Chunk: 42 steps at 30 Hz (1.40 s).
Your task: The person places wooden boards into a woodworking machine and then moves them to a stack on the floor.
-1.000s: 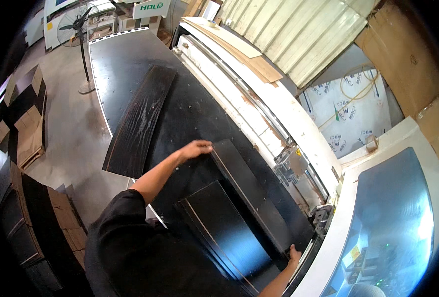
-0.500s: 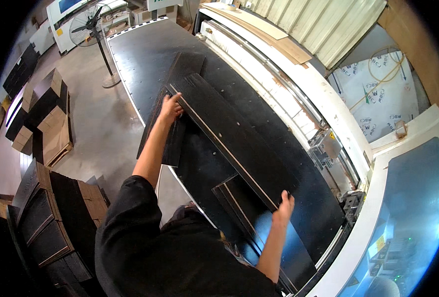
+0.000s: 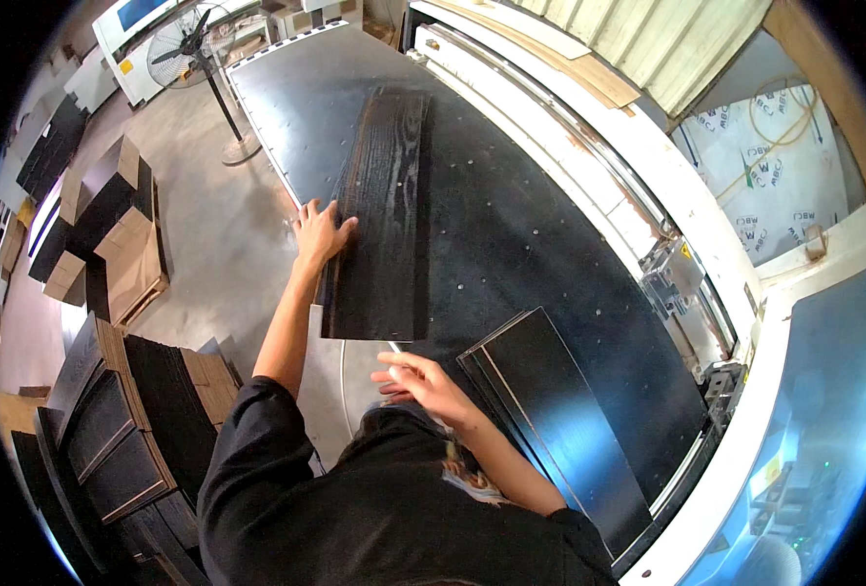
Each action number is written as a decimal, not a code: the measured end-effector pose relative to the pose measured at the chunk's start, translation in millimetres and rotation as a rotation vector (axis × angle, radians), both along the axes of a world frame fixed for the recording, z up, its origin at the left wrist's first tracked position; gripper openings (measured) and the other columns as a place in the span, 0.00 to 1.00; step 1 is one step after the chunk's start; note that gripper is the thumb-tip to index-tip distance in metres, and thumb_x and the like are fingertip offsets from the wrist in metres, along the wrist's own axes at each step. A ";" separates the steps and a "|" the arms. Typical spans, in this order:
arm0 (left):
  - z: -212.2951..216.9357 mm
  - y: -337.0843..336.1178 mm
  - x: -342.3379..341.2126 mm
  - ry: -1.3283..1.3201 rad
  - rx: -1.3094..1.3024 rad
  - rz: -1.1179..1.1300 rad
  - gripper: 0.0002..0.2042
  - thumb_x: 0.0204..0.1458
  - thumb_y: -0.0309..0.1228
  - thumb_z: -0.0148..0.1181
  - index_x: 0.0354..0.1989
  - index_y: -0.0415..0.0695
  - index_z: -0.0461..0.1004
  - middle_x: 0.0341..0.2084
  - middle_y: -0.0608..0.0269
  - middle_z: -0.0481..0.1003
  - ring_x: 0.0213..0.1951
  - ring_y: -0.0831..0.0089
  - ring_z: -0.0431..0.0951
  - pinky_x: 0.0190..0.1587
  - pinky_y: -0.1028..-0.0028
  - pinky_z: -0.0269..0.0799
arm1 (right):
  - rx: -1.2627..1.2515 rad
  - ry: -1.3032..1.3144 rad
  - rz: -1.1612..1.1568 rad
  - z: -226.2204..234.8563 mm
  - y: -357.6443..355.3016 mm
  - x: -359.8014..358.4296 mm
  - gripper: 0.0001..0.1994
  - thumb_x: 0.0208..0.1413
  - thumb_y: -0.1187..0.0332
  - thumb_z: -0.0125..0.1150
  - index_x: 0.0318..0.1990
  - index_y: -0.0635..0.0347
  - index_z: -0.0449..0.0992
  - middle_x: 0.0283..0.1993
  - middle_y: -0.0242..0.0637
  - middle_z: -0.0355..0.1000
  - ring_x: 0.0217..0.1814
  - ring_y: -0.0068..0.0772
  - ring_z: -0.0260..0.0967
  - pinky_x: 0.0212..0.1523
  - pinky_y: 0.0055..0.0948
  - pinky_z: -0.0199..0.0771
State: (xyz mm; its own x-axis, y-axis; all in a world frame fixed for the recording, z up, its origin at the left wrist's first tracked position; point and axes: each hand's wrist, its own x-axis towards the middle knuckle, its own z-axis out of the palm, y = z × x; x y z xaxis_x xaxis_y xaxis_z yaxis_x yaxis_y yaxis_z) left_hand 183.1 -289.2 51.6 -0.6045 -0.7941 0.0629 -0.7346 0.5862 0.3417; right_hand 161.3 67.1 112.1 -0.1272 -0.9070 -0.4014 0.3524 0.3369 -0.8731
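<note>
Black wood-grain boards point(image 3: 386, 244) lie stacked lengthwise on the dark machine table point(image 3: 511, 215), close to its left edge. My left hand point(image 3: 323, 232) rests against the stack's left side, its fingers spread and the thumb over the top board's edge. Just off the near end of that stack, my right hand point(image 3: 418, 381) is in the air with fingers apart and nothing in them. A second stack of black panels point(image 3: 560, 400), one long side showing a pale stripe, lies at the near right of the table.
Along the table's right side runs a white machine frame point(image 3: 589, 186) with a metal carriage point(image 3: 675, 278). Stacked dark panels point(image 3: 125, 439) stand at my left, and more sit on a pallet point(image 3: 140, 264). A standing fan point(image 3: 220, 107) is beyond the table's left edge.
The long board both hands held slantwise across the table now lies squared on the left stack. My right hand has let go and moved left; my left hand has opened at the stack's side.
</note>
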 end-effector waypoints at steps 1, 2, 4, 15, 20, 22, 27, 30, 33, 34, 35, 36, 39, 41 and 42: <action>-19.5 -1.9 4.5 0.043 0.000 0.015 0.42 0.54 0.61 0.61 0.70 0.43 0.65 0.71 0.38 0.56 0.73 0.38 0.51 0.70 0.45 0.54 | -0.070 0.107 0.052 -0.2 6.0 2.7 0.23 0.71 0.64 0.51 0.68 0.67 0.64 0.55 0.45 0.79 0.54 0.32 0.77 0.55 0.31 0.76; -40.2 0.7 7.9 0.088 0.004 0.023 0.43 0.54 0.61 0.60 0.71 0.43 0.62 0.71 0.38 0.55 0.73 0.38 0.52 0.70 0.45 0.54 | -0.119 0.170 0.009 3.3 13.1 3.2 0.19 0.70 0.66 0.52 0.63 0.67 0.71 0.53 0.44 0.79 0.51 0.27 0.75 0.54 0.28 0.75; -48.6 9.0 6.7 0.121 -0.059 0.005 0.47 0.56 0.64 0.56 0.76 0.45 0.52 0.72 0.36 0.53 0.73 0.40 0.53 0.69 0.45 0.55 | -0.113 0.242 -0.095 3.3 38.4 -4.9 0.18 0.70 0.66 0.53 0.62 0.65 0.72 0.52 0.43 0.80 0.51 0.27 0.76 0.54 0.27 0.75; -28.3 3.0 -38.4 0.068 -0.123 -0.027 0.44 0.57 0.65 0.52 0.73 0.43 0.57 0.69 0.33 0.59 0.66 0.37 0.65 0.65 0.49 0.64 | 0.587 1.176 -0.964 -8.9 262.1 2.9 0.23 0.56 0.60 0.69 0.59 0.54 0.77 0.68 0.46 0.66 0.71 0.57 0.60 0.71 0.52 0.58; -26.2 3.7 -28.1 -0.109 -0.293 -0.021 0.38 0.61 0.61 0.52 0.71 0.47 0.63 0.66 0.34 0.62 0.66 0.37 0.64 0.63 0.46 0.65 | 1.013 1.155 -0.774 -33.1 343.4 64.5 0.30 0.57 0.45 0.64 0.68 0.28 0.71 0.82 0.42 0.43 0.83 0.65 0.29 0.76 0.68 0.23; -61.5 -11.4 -36.1 -0.070 -0.486 -0.094 0.35 0.61 0.58 0.55 0.71 0.49 0.64 0.66 0.35 0.62 0.66 0.35 0.63 0.63 0.45 0.65 | 1.037 1.216 -0.797 -51.2 348.2 71.7 0.28 0.60 0.47 0.61 0.69 0.25 0.69 0.83 0.39 0.43 0.84 0.64 0.29 0.76 0.70 0.23; -46.4 103.3 -147.1 0.377 -0.181 -0.833 0.27 0.60 0.43 0.64 0.65 0.45 0.71 0.64 0.32 0.63 0.65 0.36 0.64 0.66 0.48 0.62 | 1.026 1.185 -0.872 -58.1 347.1 35.2 0.31 0.57 0.59 0.67 0.68 0.17 0.68 0.83 0.35 0.43 0.84 0.62 0.31 0.75 0.72 0.27; 2.1 230.5 -199.9 0.331 -0.018 -1.247 0.26 0.59 0.42 0.65 0.64 0.45 0.72 0.67 0.38 0.63 0.69 0.40 0.61 0.70 0.50 0.55 | 0.988 1.233 -0.898 -49.6 351.1 -16.3 0.31 0.57 0.59 0.67 0.68 0.18 0.68 0.82 0.35 0.45 0.83 0.61 0.33 0.76 0.72 0.28; 10.2 299.1 -236.9 -0.033 0.002 -1.358 0.29 0.58 0.52 0.62 0.68 0.59 0.71 0.73 0.41 0.56 0.75 0.39 0.49 0.73 0.41 0.42 | 0.927 1.234 -0.947 -62.8 373.7 -82.8 0.25 0.61 0.54 0.64 0.67 0.21 0.71 0.81 0.35 0.48 0.83 0.58 0.35 0.78 0.67 0.28; 8.2 309.9 -251.3 -0.134 0.008 -1.363 0.31 0.57 0.52 0.63 0.69 0.60 0.69 0.74 0.42 0.53 0.75 0.40 0.48 0.73 0.41 0.42 | 0.905 1.226 -0.958 -70.6 382.5 -105.2 0.24 0.62 0.52 0.62 0.66 0.21 0.72 0.81 0.35 0.47 0.83 0.58 0.35 0.78 0.67 0.28; 5.2 317.0 -263.2 -0.237 0.014 -1.363 0.32 0.55 0.53 0.65 0.70 0.62 0.68 0.75 0.43 0.51 0.76 0.41 0.46 0.74 0.40 0.41 | 1.033 1.121 -0.892 -74.7 387.2 -131.2 0.24 0.63 0.53 0.62 0.67 0.21 0.71 0.81 0.34 0.47 0.83 0.58 0.34 0.78 0.67 0.28; 2.2 322.0 -273.2 -0.246 0.015 -1.358 0.33 0.54 0.53 0.66 0.70 0.64 0.67 0.75 0.42 0.49 0.76 0.41 0.45 0.73 0.40 0.41 | 1.036 1.126 -0.907 -80.0 394.3 -151.4 0.25 0.62 0.52 0.63 0.67 0.20 0.70 0.81 0.33 0.47 0.83 0.58 0.35 0.78 0.67 0.29; -5.3 339.4 -306.3 -0.211 0.000 -1.366 0.35 0.52 0.53 0.69 0.70 0.67 0.67 0.76 0.40 0.45 0.76 0.42 0.44 0.73 0.39 0.40 | 1.076 1.167 -0.935 -92.7 420.1 -197.2 0.27 0.61 0.50 0.63 0.68 0.18 0.68 0.81 0.32 0.47 0.83 0.57 0.36 0.78 0.67 0.32; -17.1 345.7 -323.8 -0.120 -0.013 -1.355 0.36 0.50 0.52 0.70 0.70 0.68 0.67 0.76 0.38 0.44 0.76 0.42 0.45 0.73 0.39 0.41 | 1.119 1.187 -0.925 -91.9 435.2 -224.0 0.28 0.61 0.49 0.63 0.69 0.17 0.66 0.81 0.31 0.47 0.83 0.56 0.37 0.78 0.67 0.34; -19.0 352.1 -331.8 -0.110 -0.025 -1.330 0.36 0.50 0.52 0.70 0.70 0.69 0.67 0.76 0.37 0.45 0.76 0.41 0.45 0.73 0.40 0.42 | 1.149 1.185 -0.924 -91.5 442.6 -236.3 0.28 0.61 0.48 0.63 0.69 0.16 0.66 0.81 0.31 0.47 0.83 0.55 0.38 0.78 0.67 0.35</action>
